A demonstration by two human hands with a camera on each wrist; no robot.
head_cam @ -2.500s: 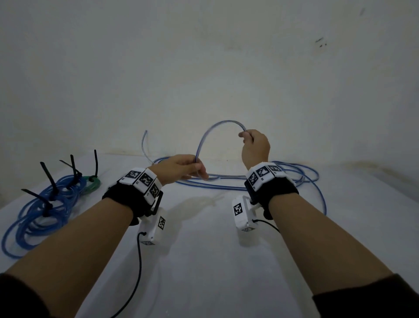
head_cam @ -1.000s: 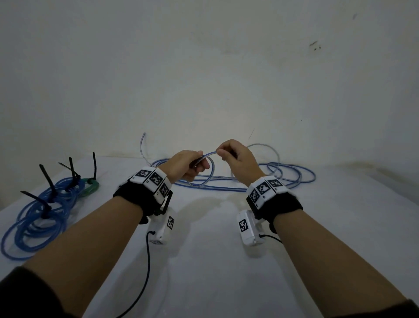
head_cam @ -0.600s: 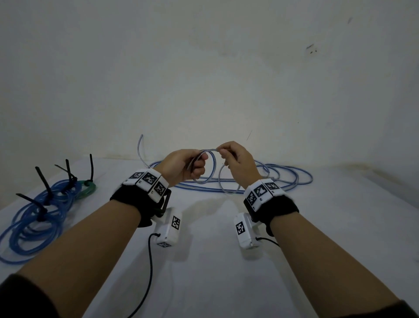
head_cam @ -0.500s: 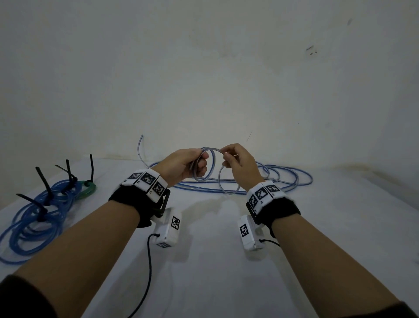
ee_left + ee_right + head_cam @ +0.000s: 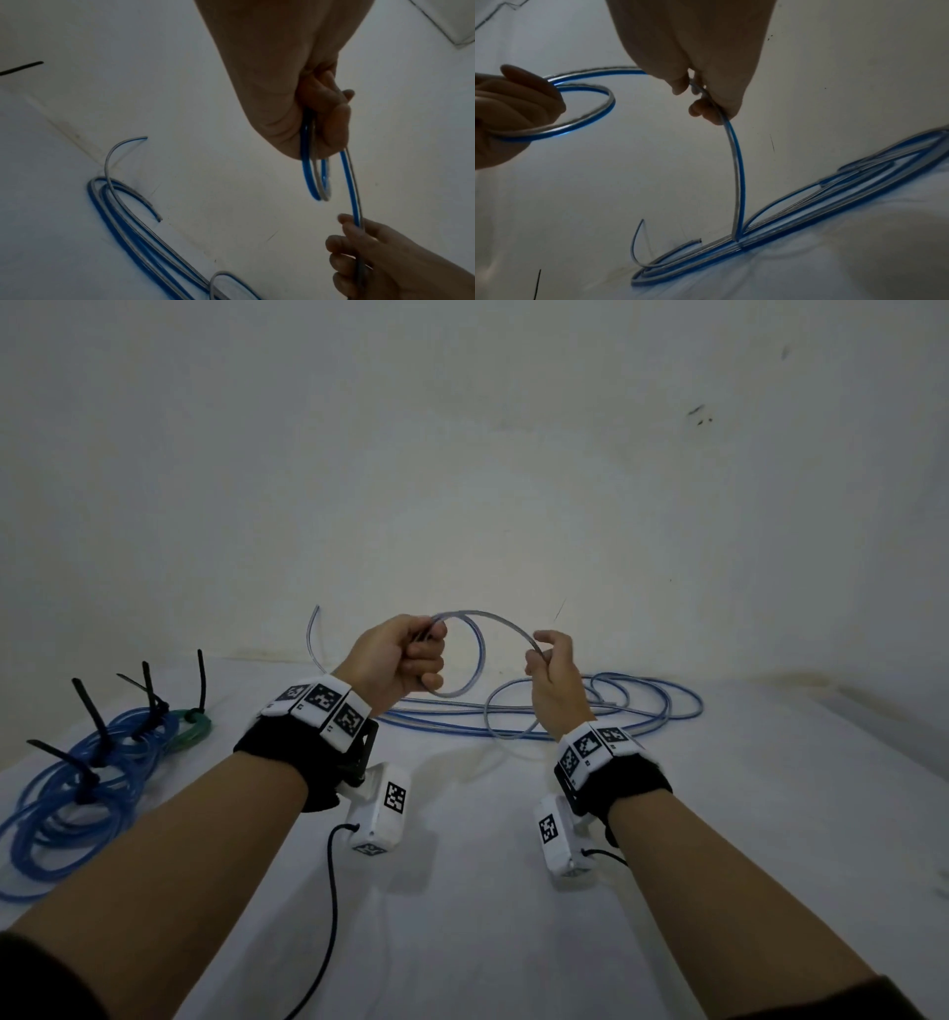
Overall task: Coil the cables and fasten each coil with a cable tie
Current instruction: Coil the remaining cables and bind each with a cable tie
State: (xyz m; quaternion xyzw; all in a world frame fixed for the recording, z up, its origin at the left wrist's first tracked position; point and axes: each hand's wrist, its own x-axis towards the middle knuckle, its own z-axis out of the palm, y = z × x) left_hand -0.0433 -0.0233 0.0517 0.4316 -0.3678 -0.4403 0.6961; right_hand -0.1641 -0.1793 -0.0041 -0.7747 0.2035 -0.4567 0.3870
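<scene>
Since the frame half a second back, the right hand has drawn away from the left hand, and the short bridge of cable between them has opened into a wider arc. Fingers of the left hand are curled round the small finished loop of the blue-and-clear cable, holding its turns together; the wrist view shows two strands gripped there. Thumb and fingers of the right hand pinch the running strand to the right of that loop, at much the same height. From that pinch the strand drops to the loose heap on the white table, which lies beyond and to the right of the loop, so the slack feeds from the right hand's side. I judge the next turn depends on the right hand swinging its strand back leftward to the loop, arc curving the same way as the held turns. Far left of the loop sits a tied blue bundle with black cable ties sticking up.
</scene>
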